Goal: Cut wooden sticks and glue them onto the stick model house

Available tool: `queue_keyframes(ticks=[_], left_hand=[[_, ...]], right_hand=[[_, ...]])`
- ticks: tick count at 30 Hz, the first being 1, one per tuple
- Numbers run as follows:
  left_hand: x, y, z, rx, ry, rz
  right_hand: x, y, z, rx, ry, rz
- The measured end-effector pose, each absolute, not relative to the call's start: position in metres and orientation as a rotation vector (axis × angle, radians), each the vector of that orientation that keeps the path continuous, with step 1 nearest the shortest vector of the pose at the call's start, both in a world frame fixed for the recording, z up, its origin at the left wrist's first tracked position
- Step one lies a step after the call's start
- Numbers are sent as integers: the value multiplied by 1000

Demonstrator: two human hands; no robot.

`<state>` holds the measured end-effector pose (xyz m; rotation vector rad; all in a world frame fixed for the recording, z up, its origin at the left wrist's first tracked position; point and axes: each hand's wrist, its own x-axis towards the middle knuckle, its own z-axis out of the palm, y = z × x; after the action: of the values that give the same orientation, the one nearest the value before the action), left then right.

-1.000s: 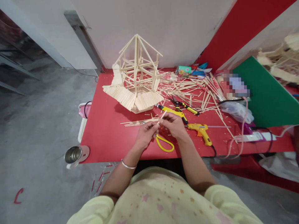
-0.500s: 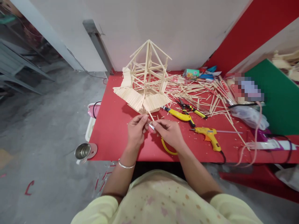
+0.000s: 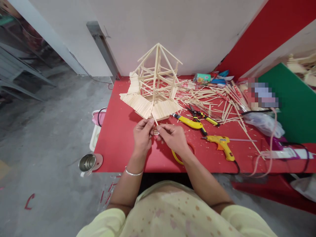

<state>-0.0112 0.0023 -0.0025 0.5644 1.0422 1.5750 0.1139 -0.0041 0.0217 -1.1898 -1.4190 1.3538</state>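
Note:
My left hand (image 3: 142, 136) and my right hand (image 3: 172, 137) meet above the red table (image 3: 116, 141), fingertips pinched together on a thin wooden stick (image 3: 155, 123) held between them. The stick's far end almost reaches the front edge of a stick-built model house (image 3: 153, 89) with a bare peaked roof frame and slatted skirts. A yellow-handled scissors loop (image 3: 175, 157) lies under my right wrist.
Loose sticks (image 3: 209, 97) litter the table's back right. A yellow utility knife (image 3: 189, 121), yellow-handled pliers (image 3: 203, 116) and a yellow glue gun (image 3: 222, 144) with cord lie right of my hands. A steel cup (image 3: 87, 162) stands on the floor at left. A green board (image 3: 291, 102) is at far right.
Both hands moved forward and left with the stick, closer to the model house's front edge; the stick's angle flipped from leaning right to leaning left. The camera view also shifted.

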Motion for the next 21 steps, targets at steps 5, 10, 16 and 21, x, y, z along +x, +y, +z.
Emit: queue_keyframes(ticks=[5, 10, 16, 21], left_hand=[[-12, 3, -2, 554, 1033, 1567], [-12, 4, -2, 534, 1055, 1549], [-11, 5, 0, 532, 1090, 1534], [-11, 6, 0, 544, 1104, 1534]], right_hand=[[111, -3, 19, -1169, -1396, 1412], [110, -1, 12, -1139, -1347, 1496], [111, 2, 13, -1135, -1312, 1538], [110, 4, 13, -1150, -1273, 1550]])
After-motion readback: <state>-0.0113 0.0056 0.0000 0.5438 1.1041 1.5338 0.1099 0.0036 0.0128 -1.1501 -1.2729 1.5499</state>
